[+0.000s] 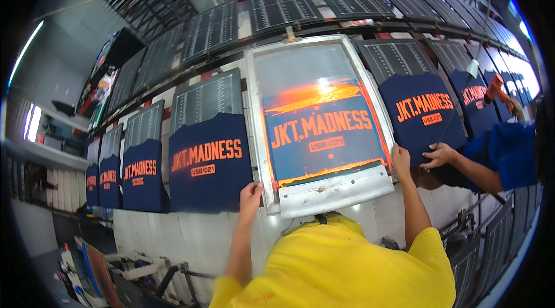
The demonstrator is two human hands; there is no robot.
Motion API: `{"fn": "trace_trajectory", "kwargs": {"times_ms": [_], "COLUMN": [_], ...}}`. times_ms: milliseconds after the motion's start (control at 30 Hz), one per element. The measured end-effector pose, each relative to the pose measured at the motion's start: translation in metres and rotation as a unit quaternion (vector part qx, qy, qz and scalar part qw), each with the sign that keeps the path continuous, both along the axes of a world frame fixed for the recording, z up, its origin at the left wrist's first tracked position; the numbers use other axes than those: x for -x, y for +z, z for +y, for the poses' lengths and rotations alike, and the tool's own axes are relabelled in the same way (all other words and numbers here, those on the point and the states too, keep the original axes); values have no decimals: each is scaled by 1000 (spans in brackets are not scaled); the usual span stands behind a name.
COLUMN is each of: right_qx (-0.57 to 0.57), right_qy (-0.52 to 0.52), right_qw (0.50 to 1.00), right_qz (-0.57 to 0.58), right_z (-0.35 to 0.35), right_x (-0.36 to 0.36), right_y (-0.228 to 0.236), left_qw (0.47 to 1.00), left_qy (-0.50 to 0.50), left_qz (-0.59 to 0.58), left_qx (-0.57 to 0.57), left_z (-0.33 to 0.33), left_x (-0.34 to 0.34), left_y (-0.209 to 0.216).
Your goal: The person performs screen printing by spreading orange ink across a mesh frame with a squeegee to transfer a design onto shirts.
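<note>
A silk-screen printing frame [252,117] with a pale metal border lies over a dark navy fabric panel straight ahead of me. Orange ink is smeared across its mesh [306,95], and orange lettering shows through. A wide metal squeegee [338,191] rests across its near end, above my yellow shirt. My left hand [250,197] is closed at the frame's near left corner. On the opposite side, my right hand [400,160] is closed at the frame's right edge. The fingertips of both hands are partly hidden.
Navy printed panels [207,160] lie on slanted boards to the left and right [425,105]. Bare dark boards [283,4] line the far row. Close at right, a co-worker in blue has one hand [439,156] by a panel's hem; an orange heat gun [498,89] is above it.
</note>
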State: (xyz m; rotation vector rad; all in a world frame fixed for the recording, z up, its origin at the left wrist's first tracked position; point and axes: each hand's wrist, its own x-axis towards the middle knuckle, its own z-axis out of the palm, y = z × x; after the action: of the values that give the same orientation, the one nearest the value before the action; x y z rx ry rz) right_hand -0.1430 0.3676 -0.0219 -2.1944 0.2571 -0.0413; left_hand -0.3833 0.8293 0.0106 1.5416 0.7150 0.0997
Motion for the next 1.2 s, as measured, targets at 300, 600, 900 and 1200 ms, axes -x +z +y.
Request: {"fn": "trace_trajectory", "kwargs": {"times_ms": [300, 600, 900, 1200], "right_qx": [36, -71, -156, -74], "right_qy": [16, 27, 28, 36], "right_qw": [999, 997, 987, 996], "right_qz": [-38, -15, 28, 24], "right_z": [-3, 89, 275, 371], "right_x": [15, 82, 179, 199], "right_y": [10, 34, 37, 12], "left_qw": [985, 991, 977, 978], "left_qy": [6, 98, 146, 150], "left_qz": [-25, -63, -28, -6], "left_qx": [-169, -71, -151, -143], "left_z": [-5, 94, 263, 362], "left_x": [3, 63, 164, 197], "left_y": [23, 14, 0, -18]}}
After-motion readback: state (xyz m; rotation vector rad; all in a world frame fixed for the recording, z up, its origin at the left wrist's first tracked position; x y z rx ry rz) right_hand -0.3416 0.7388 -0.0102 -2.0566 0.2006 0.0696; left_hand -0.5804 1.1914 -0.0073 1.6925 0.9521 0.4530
